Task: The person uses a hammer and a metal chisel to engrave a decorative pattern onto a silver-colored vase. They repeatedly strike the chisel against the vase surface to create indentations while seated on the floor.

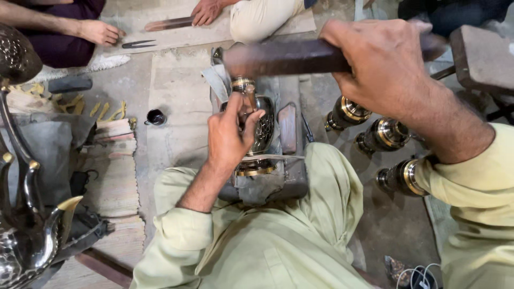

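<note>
- no pkgs, labels, signs or screens visible anywhere in view
- nothing w/ print on floor, mats or metalware either

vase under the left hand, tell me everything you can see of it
The vase is dark metal with a fine pierced or engraved pattern on its round belly and bright brass bands at the neck and foot. It lies on its side on a grey block between the person's knees, neck pointing away. The left hand covers much of it and seems to pinch a small tool against it. The right hand holds a dark bar above it, not touching. Its far side is hidden.
</note>
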